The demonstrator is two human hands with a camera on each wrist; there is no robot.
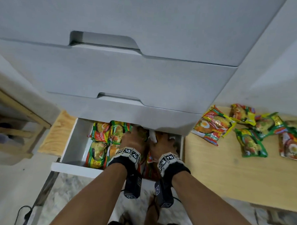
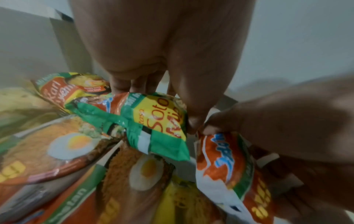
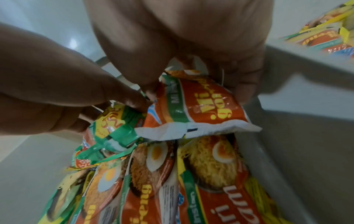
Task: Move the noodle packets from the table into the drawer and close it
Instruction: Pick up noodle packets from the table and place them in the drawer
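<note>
Open drawer [image 1: 71, 143], its rear hidden beneath the cabinet front. Left hand [image 1: 134, 139] grips a green packet [image 2: 153, 121]; right hand [image 1: 163, 143] grips an orange-and-white packet [image 3: 197, 109], fingertips obscured. Further noodle packets [image 1: 250, 132] lie on the table [image 1: 226, 175], the rightmost cut off.

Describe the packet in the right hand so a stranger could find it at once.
Start at the open bottom drawer of the white cabinet, where both hands reach in. The right hand grips a packet at the drawer's right side, above the stacked ones. It is orange with a white sealed edge; the left hand's is green and yellow.
</note>
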